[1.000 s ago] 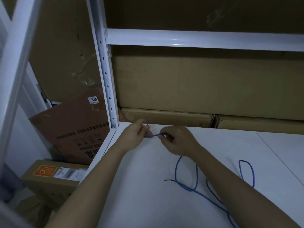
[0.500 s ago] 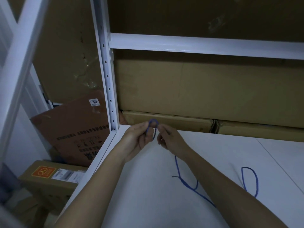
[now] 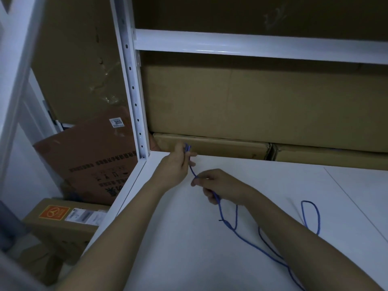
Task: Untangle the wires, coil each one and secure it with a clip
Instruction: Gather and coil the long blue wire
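Head view: right hand has slid down the blue wire.

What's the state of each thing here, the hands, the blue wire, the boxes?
Left hand: pinching the wire's coiled end.
Right hand: gripping the wire further along.
Blue wire: mostly loose on the white shelf, uncoiled, no clip visible.
Cardboard boxes: closed, stacked behind.

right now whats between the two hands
In the head view, a short taut stretch of the blue wire runs between the left hand and the right hand; under it, bare white table.
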`<state>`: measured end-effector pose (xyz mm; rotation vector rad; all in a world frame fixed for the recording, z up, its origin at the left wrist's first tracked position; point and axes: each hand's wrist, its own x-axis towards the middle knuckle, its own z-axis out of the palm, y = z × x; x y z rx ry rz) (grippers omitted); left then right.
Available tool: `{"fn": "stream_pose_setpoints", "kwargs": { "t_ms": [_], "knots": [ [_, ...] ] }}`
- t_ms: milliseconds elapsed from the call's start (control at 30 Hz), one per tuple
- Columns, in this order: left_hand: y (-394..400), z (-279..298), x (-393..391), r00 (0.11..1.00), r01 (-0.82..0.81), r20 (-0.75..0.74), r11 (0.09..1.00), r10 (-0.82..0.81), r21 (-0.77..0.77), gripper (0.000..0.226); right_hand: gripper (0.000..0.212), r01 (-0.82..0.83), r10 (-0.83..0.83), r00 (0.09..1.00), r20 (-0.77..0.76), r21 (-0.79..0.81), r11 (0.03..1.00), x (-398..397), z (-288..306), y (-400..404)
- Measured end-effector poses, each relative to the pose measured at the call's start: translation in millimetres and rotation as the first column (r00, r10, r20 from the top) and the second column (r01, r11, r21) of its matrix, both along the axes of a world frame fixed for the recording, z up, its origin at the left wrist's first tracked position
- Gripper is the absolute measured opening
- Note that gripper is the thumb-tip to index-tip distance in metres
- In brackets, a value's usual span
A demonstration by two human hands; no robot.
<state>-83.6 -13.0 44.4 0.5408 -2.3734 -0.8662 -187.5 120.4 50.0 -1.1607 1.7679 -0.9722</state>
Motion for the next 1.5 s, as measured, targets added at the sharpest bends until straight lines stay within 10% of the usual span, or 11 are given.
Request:
{"fn": "stream_pose_setpoints", "kwargs": {
  "t_ms": [267,600,900,1100,1167,1333,1500],
  "knots": [
    [23.1,19.8,-14.6,0.985,0.169,-0.121,0.869,-0.126,0.466,0.029,0.027,-0.026,0.026,0.97,-0.243,0.005,1.0,10.6,-8.3,-0.9],
    [18.1,2.8,-11.6,0.984,0.176,-0.102,0.819,-0.143,0.547,0.018,0.034,-0.212,0.119,0.777,-0.618,-0.08,0.974,5.3,-1.8,10.1],
    [14.0,-6.9,-5.8,0.953,0.121,0.246,0.965,-0.179,0.231,0.019,0.016,-0.177,0.136,0.737,-0.662,0.005,0.984,-8.0,18.4,16.0],
    [4.4,-5.6,-1.3,0.949,0.059,0.303,0.993,-0.088,0.105,0.026,0.019,-0.031,0.078,0.982,-0.174,0.26,0.965,-28.8,28.8,23.6],
    [10.3,-4.5,-3.1,0.943,0.064,0.313,0.985,-0.113,0.162,0.028,0.02,0.073,-0.001,0.92,-0.392,0.167,0.983,-29.7,32.4,23.8],
    [24.8,1.7,2.2,0.978,0.158,0.005,0.76,-0.207,0.631,0.047,0.031,0.169,-0.366,0.57,-0.736,-0.33,0.929,-34.0,31.5,20.4],
    [29.8,11.2,11.7,0.892,0.45,-0.417,0.443,-0.176,0.775,0.042,0.036,0.329,-0.491,0.83,-0.264,-0.477,0.815,-34.9,10.4,11.4]
  ]
}}
